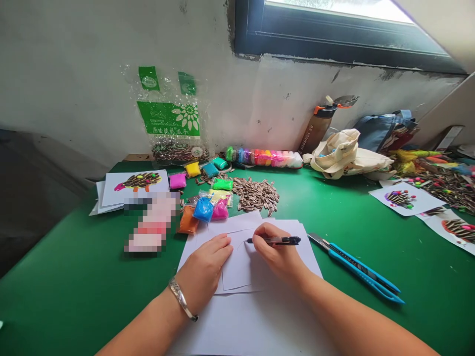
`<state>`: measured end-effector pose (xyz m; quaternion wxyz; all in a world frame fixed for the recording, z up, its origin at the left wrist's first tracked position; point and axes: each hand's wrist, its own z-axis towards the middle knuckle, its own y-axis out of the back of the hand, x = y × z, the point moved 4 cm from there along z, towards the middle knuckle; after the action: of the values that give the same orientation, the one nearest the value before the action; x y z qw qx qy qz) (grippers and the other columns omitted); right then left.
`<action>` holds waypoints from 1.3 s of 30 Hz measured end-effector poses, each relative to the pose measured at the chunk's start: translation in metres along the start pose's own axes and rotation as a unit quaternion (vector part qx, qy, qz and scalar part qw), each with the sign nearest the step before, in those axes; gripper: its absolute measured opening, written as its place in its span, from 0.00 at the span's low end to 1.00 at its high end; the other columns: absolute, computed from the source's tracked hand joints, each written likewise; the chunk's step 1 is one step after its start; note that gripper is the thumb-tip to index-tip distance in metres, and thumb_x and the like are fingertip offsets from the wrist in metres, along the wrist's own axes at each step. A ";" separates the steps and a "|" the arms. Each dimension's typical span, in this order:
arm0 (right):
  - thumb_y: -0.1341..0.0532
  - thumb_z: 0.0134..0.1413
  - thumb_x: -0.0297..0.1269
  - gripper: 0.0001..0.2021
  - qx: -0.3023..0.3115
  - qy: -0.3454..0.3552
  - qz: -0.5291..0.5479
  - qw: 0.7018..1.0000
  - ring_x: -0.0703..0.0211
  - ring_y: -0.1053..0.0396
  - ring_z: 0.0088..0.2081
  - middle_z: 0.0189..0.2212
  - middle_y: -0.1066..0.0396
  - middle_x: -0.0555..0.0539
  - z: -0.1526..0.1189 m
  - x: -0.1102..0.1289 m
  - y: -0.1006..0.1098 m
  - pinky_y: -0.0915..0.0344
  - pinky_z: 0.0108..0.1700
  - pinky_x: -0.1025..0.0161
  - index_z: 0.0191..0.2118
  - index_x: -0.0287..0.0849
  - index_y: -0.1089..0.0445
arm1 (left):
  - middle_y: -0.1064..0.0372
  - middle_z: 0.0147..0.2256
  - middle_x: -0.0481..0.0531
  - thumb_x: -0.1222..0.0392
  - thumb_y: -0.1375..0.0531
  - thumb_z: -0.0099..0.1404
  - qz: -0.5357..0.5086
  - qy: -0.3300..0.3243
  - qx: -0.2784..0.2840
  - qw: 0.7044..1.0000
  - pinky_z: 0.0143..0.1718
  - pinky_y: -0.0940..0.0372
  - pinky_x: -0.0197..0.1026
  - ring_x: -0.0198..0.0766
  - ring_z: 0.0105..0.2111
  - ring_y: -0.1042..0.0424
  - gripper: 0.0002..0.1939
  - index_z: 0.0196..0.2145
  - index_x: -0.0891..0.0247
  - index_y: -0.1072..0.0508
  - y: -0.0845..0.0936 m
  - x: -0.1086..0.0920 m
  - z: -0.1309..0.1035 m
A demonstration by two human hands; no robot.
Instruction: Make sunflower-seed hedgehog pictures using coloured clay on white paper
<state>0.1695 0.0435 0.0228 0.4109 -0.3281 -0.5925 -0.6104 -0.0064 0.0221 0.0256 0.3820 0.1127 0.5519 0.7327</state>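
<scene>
My right hand is closed round a black pen, its tip touching a small white sheet of paper. A short thin curved line shows on that sheet beside the tip. Across the sheet's left edge lies my left hand, palm down with fingers stretched out, pressing the paper. Under both are larger white sheets. A silver bracelet circles my left wrist. Just beyond the paper sit bags of coloured clay, among them a blue one and an orange one.
Sunflower seeds are heaped behind the paper. A blue utility knife lies to the right. Cards with seed pictures rest at left and right. Along the wall stand a seed bag, a bottle and a cloth bag.
</scene>
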 end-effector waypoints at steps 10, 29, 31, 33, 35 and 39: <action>0.46 0.50 0.31 0.07 -0.034 -0.014 -0.011 0.999 0.64 0.46 0.23 0.19 0.42 0.54 0.005 -0.009 0.020 0.50 0.25 0.67 0.23 0.42 0.38 | 0.28 0.47 0.58 0.74 0.52 0.62 -0.005 -0.001 -0.002 1.000 0.49 0.31 0.46 0.44 0.49 0.30 0.19 0.44 0.66 0.27 0.001 0.000 0.000; 0.48 0.42 0.29 0.06 -0.058 -0.029 -0.140 0.988 0.64 0.46 0.23 0.16 0.44 0.55 0.006 -0.019 0.040 0.52 0.25 0.66 0.20 0.44 0.44 | 0.28 0.47 0.58 0.73 0.52 0.63 0.006 -0.006 -0.004 1.000 0.49 0.31 0.45 0.44 0.49 0.30 0.19 0.45 0.66 0.27 0.001 0.001 0.000; 0.48 0.42 0.29 0.06 -0.056 -0.028 -0.150 0.987 0.64 0.46 0.23 0.16 0.45 0.55 0.006 -0.018 0.041 0.52 0.25 0.66 0.19 0.44 0.45 | 0.28 0.47 0.59 0.73 0.53 0.62 0.016 -0.009 0.000 1.000 0.49 0.31 0.45 0.44 0.49 0.30 0.19 0.44 0.67 0.27 0.001 0.000 0.001; 0.48 0.41 0.29 0.07 -0.051 -0.026 -0.156 0.986 0.64 0.47 0.22 0.16 0.45 0.55 0.006 -0.017 0.042 0.52 0.24 0.66 0.19 0.44 0.46 | 0.28 0.47 0.59 0.73 0.53 0.62 0.019 -0.009 0.003 1.000 0.49 0.31 0.45 0.44 0.49 0.30 0.19 0.44 0.68 0.27 0.001 -0.001 0.001; 0.48 0.40 0.28 0.07 -0.042 -0.026 -0.159 0.986 0.64 0.47 0.22 0.15 0.46 0.55 0.006 -0.016 0.043 0.53 0.24 0.66 0.18 0.44 0.47 | 0.28 0.47 0.58 0.73 0.53 0.62 0.014 -0.008 0.000 1.000 0.49 0.31 0.44 0.43 0.49 0.30 0.19 0.44 0.67 0.26 0.002 0.000 0.000; 0.48 0.39 0.28 0.08 -0.024 -0.040 -0.153 0.987 0.64 0.49 0.20 0.14 0.48 0.55 0.008 -0.017 0.045 0.55 0.22 0.66 0.17 0.44 0.48 | 0.28 0.47 0.57 0.73 0.52 0.62 -0.005 -0.002 -0.006 1.000 0.49 0.32 0.44 0.43 0.50 0.31 0.19 0.44 0.65 0.27 0.002 0.002 -0.001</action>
<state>0.2163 0.0547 0.0292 0.2806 -0.2674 -0.6369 -0.6665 -0.0086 0.0227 0.0265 0.3875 0.1092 0.5475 0.7336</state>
